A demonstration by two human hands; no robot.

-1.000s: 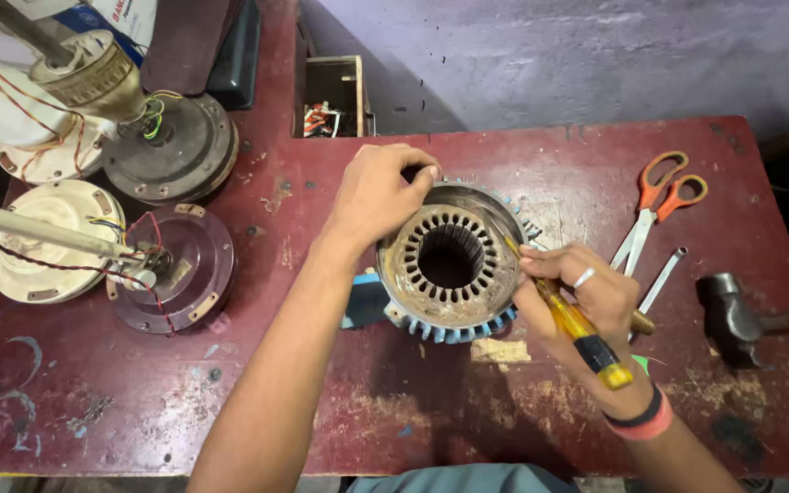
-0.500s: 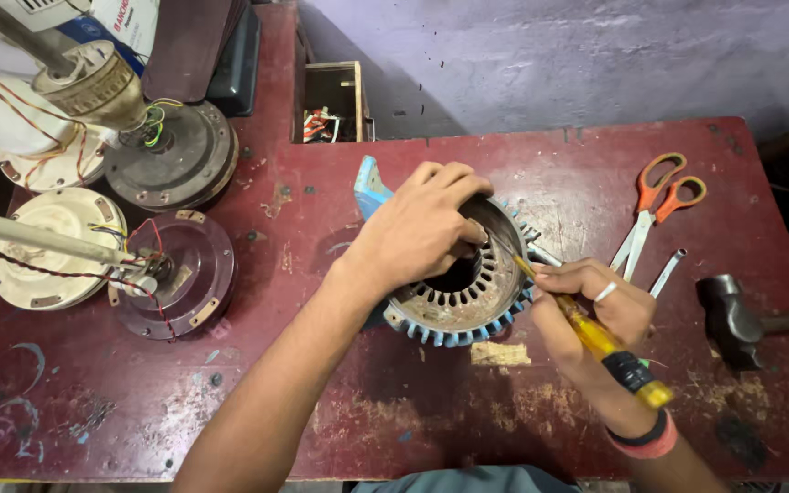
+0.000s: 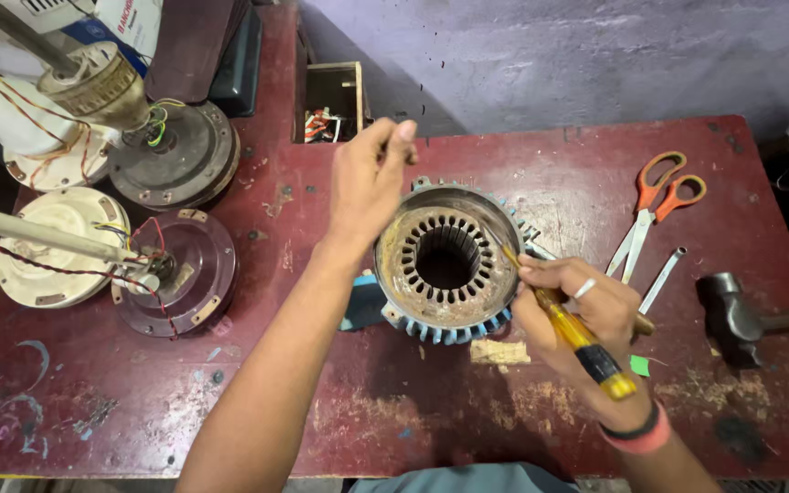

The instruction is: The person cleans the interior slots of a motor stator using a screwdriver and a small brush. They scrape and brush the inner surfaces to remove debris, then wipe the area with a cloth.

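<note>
The right hand (image 3: 586,315) is closed around a yellow-handled screwdriver (image 3: 570,327) whose shaft slants up-left onto the rim of the rusty slotted round motor stator (image 3: 447,260), just left of the fingers. The left hand (image 3: 369,178) hovers over its far-left edge, fingers pinched, perhaps empty. Beyond, a small open wooden box (image 3: 332,102) holds wire scraps.

A scuffed red table (image 3: 230,402) carries a motor shell (image 3: 449,265) at centre, scissors (image 3: 655,210) at two o'clock, a hammer (image 3: 741,315) at three, and what look like fan parts (image 3: 175,269) at nine.
</note>
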